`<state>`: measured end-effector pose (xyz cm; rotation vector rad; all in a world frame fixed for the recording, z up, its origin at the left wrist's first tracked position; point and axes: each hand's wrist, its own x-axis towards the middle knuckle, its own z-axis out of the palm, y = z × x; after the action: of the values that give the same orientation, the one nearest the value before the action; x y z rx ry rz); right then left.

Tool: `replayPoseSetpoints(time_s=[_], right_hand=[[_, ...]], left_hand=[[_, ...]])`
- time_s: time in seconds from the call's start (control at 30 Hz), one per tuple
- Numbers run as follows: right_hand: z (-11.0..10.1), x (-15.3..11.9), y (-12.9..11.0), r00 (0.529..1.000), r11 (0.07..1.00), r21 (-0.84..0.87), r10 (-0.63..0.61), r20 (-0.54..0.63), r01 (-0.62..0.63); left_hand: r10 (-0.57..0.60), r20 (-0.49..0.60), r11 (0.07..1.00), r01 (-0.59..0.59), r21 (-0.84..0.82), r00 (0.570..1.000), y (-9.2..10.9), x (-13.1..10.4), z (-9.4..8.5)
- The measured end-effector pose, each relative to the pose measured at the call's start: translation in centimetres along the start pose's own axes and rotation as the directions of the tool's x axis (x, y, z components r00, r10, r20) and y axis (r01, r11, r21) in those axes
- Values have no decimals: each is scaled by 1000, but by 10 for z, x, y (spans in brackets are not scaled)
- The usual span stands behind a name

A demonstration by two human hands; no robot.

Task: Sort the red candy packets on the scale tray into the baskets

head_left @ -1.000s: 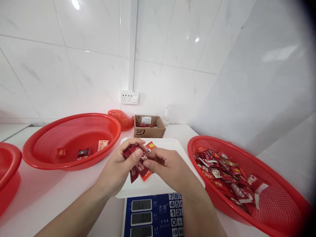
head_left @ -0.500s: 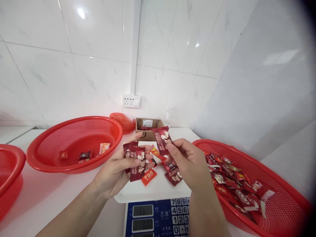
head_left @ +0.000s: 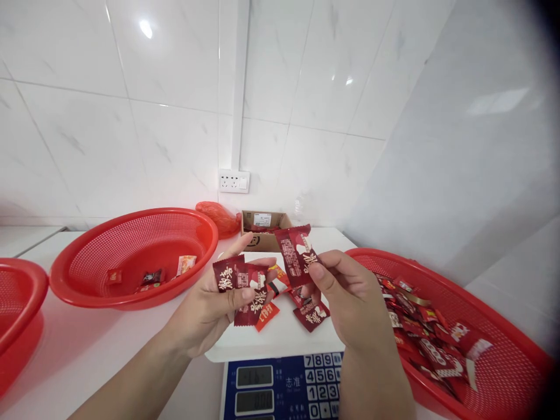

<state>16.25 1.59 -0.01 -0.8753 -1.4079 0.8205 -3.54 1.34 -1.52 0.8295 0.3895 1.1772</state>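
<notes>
My left hand [head_left: 210,309] grips two overlapping dark red wrapped candies [head_left: 254,294], its thumb pressed over the front one. Between thumb and fingers, my right hand [head_left: 345,297] pinches another dark red wrapped candy [head_left: 296,254], held up and slightly tilted. Both hands are above the white pan [head_left: 280,344] of a weighing scale. Several wrapped candies lie on that pan, among them an orange-red packet [head_left: 266,317] and a dark red one [head_left: 312,315]. My hands hide part of this group. The scale's blue keypad panel [head_left: 291,385] shows in front, its display digits hard to read.
To the right, a red basket [head_left: 511,326] holds many wrapped candies. A red basket [head_left: 100,248] at left has a few packets inside; part of another red basket [head_left: 17,274] stands beside it. Behind are a cardboard box [head_left: 280,240] and an orange-red plastic bag [head_left: 219,217].
My right hand has shifted slightly right with its candy. In my left hand the two candies are spread further apart, so more of the rear one shows.
</notes>
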Motion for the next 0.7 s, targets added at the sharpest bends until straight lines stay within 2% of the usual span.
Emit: replayPoseSetpoints(time_s=[0.1, 0.27, 0.37, 0.5, 0.6, 0.7], right_hand=[[0, 0, -3, 1000, 1000, 26, 5, 18, -5], [4, -2, -9, 994, 1000, 1, 17, 111, -17], [8, -4, -11, 997, 999, -22, 49, 54, -48], [9, -6, -14, 995, 991, -113, 62, -81, -71], [8, -4, -11, 998, 974, -221, 40, -51, -50], [12, -1, 2, 996, 945, -320, 83, 42, -65]], left_hand=[[0, 15, 1000, 0, 27, 1000, 0, -1, 1], [-2, -28, 999, 4, 50, 1000, 1, -3, 5], [52, -119, 995, -40, 96, 992, 4, -1, 5], [189, -281, 977, -151, 149, 941, 15, 0, 3], [259, -338, 962, -213, 168, 905, 25, -3, 5], [288, -340, 953, -234, 191, 895, 32, -8, 9]])
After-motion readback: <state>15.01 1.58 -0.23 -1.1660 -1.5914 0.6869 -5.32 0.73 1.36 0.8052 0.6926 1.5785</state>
